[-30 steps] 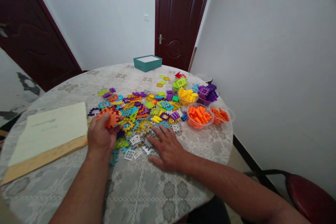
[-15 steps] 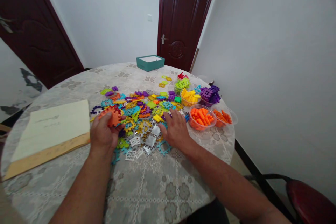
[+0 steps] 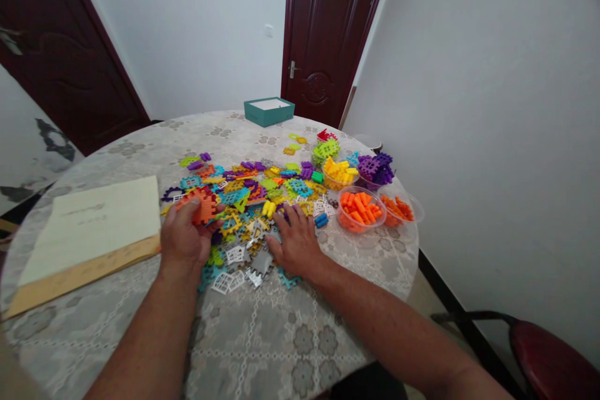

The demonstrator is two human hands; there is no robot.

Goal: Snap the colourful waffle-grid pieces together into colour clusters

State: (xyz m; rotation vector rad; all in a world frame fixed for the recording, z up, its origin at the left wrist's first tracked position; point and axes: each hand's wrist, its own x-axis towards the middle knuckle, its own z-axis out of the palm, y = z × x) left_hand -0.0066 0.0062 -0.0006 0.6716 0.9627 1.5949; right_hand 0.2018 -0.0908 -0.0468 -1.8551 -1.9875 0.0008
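A heap of colourful interlocking plastic pieces [image 3: 262,190] is spread over the middle of a round table [image 3: 262,337]. My left hand [image 3: 184,239] is closed on a cluster of joined orange pieces [image 3: 202,206] at the heap's left edge. My right hand [image 3: 294,240] lies flat on the near side of the heap, fingers spread over yellow, purple and grey pieces. Several white and grey lattice pieces [image 3: 234,265] lie between my two hands.
Clear bowls at the right hold sorted pieces: orange [image 3: 360,207], orange [image 3: 399,207], yellow [image 3: 338,172], purple [image 3: 374,167] and green [image 3: 324,150]. A pale board [image 3: 89,225] lies on the left. A teal box [image 3: 269,110] sits at the far edge. A red chair [image 3: 553,356] stands at lower right.
My right hand swept out to the right toward the orange bowl, then drew back left and nearer, dragging pieces. My left hand has kept hold of the orange cluster.
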